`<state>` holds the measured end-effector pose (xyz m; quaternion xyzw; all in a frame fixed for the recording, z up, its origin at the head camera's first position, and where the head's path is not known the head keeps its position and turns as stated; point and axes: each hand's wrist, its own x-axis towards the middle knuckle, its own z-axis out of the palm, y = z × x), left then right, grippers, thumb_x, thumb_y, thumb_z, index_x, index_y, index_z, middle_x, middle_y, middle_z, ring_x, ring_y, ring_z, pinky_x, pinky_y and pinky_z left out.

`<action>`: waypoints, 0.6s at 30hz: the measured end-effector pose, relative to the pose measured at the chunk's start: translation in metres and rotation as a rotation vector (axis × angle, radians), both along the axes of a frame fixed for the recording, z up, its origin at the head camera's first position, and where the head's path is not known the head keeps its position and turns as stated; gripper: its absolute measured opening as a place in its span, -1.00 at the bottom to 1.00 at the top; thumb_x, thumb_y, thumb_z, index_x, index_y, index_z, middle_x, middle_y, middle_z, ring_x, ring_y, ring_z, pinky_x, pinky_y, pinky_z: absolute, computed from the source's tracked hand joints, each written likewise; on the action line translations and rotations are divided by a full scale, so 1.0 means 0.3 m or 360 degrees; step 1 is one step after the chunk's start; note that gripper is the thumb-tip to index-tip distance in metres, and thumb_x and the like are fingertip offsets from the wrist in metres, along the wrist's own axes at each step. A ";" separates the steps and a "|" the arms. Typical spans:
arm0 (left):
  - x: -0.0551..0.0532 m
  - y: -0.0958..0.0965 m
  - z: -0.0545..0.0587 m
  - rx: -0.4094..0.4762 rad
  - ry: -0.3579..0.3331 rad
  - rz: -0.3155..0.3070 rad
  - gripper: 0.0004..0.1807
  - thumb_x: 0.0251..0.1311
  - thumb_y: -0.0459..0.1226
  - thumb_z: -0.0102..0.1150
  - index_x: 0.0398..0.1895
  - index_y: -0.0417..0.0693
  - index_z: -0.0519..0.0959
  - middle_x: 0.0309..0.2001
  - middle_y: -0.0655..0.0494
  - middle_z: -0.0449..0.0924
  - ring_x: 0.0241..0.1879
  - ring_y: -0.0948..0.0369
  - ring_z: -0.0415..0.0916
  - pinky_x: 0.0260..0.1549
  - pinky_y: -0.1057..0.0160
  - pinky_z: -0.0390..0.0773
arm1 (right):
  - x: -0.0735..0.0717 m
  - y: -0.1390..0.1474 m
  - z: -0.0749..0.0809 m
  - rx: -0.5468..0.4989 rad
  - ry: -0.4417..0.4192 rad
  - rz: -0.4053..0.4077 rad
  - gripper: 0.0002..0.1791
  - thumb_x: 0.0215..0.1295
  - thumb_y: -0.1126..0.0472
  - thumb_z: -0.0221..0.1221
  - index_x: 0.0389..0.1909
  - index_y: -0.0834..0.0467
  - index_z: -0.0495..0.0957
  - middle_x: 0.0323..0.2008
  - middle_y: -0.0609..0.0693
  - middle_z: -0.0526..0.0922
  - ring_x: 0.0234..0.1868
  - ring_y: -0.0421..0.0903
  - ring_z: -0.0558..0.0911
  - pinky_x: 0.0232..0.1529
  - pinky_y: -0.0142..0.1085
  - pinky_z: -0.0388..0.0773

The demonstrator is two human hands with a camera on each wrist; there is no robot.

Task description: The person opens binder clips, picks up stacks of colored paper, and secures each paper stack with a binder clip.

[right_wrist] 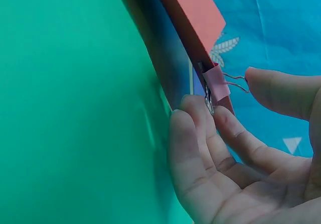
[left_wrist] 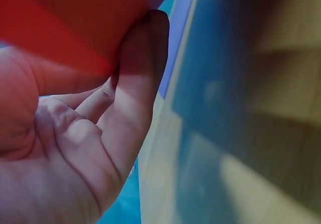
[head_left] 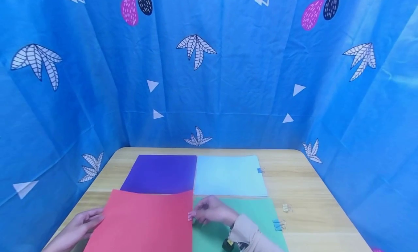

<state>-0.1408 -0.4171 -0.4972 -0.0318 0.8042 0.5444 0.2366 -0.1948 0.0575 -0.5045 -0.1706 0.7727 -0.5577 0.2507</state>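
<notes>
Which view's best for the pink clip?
Right wrist: the pink clip is close up, with both wire handles visible. Head shows it small, at the right edge of the red sheet. Left wrist doesn't show it.

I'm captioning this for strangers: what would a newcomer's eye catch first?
Probably the red paper, large at the table's near side, gripped by the left hand. Next, the pink binder clip on its right edge, pinched by the right hand. Behind everything hangs a blue leaf-print curtain.

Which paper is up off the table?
The red paper, in the left hand; the purple paper, pale blue paper and green paper lie on the table.
</notes>
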 end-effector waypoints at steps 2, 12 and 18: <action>0.000 -0.005 -0.009 -0.0051 -0.0001 0.0043 -0.10 0.63 -0.01 -0.14 0.47 -0.73 -0.13 0.31 -0.44 0.48 0.12 0.02 0.66 0.10 -0.14 0.70 | 0.007 -0.011 -0.004 0.0003 -0.0002 -0.0010 -0.84 0.35 0.18 0.36 -0.16 0.17 0.73 -0.32 0.12 0.80 -0.37 -0.03 0.73 -0.32 -0.15 0.77; -0.011 -0.027 -0.041 -0.0152 0.0124 0.0088 -0.26 0.64 -0.16 -0.13 0.42 -0.76 0.01 0.26 -0.45 0.53 0.08 0.11 0.68 0.05 0.01 0.74 | 0.037 -0.034 -0.015 -0.0077 -0.0067 -0.0053 -0.85 0.34 0.24 0.34 -0.16 0.24 0.69 -0.31 0.17 0.79 -0.34 0.04 0.76 -0.27 -0.12 0.78; -0.007 -0.015 -0.054 -0.0294 0.0155 0.0203 -0.34 0.61 -0.21 -0.08 0.41 -0.70 0.14 0.26 -0.46 0.52 0.11 0.01 0.66 0.05 -0.01 0.73 | 0.043 -0.035 -0.015 -0.0112 -0.0114 -0.0082 -0.86 0.31 0.33 0.32 -0.14 0.25 0.69 -0.30 0.18 0.80 -0.30 0.06 0.79 -0.23 -0.14 0.79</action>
